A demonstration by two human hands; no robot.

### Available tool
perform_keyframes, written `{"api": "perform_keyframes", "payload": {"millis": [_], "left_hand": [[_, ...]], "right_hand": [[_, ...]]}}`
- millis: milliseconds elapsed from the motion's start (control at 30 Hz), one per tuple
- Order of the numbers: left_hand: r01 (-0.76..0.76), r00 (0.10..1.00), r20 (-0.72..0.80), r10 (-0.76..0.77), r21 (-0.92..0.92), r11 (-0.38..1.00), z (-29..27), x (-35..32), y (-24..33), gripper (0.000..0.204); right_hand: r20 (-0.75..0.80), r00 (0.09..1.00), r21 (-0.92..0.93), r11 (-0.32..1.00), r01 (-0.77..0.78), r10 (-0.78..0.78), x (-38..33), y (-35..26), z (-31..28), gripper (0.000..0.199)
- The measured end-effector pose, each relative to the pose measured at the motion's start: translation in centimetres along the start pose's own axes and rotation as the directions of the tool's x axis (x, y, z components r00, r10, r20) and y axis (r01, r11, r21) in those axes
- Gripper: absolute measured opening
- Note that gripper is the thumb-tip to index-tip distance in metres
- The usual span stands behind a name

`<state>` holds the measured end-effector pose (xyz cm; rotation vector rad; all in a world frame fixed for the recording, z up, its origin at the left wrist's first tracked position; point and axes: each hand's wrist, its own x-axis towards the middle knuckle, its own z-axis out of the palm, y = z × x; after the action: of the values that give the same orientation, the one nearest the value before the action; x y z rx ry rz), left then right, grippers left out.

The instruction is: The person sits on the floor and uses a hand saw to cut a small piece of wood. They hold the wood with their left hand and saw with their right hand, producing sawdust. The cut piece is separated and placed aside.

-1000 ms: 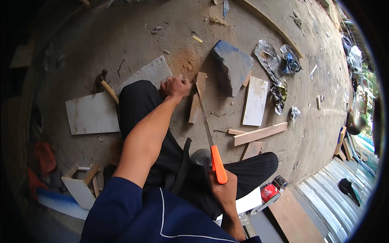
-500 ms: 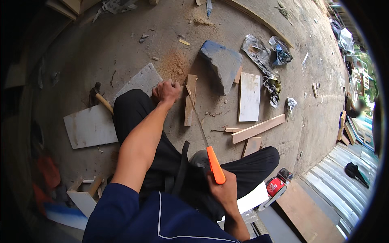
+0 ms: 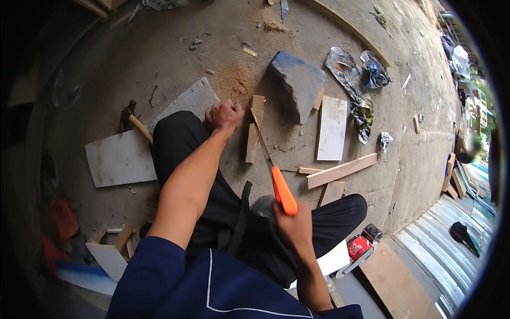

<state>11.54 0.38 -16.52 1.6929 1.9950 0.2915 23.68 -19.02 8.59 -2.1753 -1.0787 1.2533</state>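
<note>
The person sits on the concrete floor (image 3: 159, 64), the left hand (image 3: 223, 117) closed in a fist and pressing down beside the near end of a narrow wooden strip (image 3: 254, 130), while the right hand (image 3: 295, 226) is wrapped around the orange handle of a handsaw (image 3: 276, 178) whose thin blade slants up across that strip. The strip lies on the floor just beyond the bent left knee, next to a patch of sawdust (image 3: 234, 82) and a blue-grey stone slab (image 3: 295, 87). A hammer (image 3: 135, 123) rests on a pale board (image 3: 119, 159) to the left, and loose planks (image 3: 340, 170) lie to the right.
</note>
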Motion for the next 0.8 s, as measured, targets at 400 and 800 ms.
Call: {"api": "perform_keyframes", "payload": {"millis": [400, 800], "left_hand": [[0.022, 1.000, 0.002, -0.022, -0.005, 1.000, -0.9, 3.5, -1.4, 0.026], [0.002, 0.999, 0.036, -0.001, -0.014, 1.000, -3.6, 8.9, -5.5, 0.023]], "right_hand": [[0.007, 1.000, -0.001, 1.000, 0.012, -0.012, -0.2, -2.6, 0.8, 0.015], [0.016, 0.999, -0.011, 0.999, -0.034, 0.034, 2.7, -7.3, 6.7, 0.013]]}}
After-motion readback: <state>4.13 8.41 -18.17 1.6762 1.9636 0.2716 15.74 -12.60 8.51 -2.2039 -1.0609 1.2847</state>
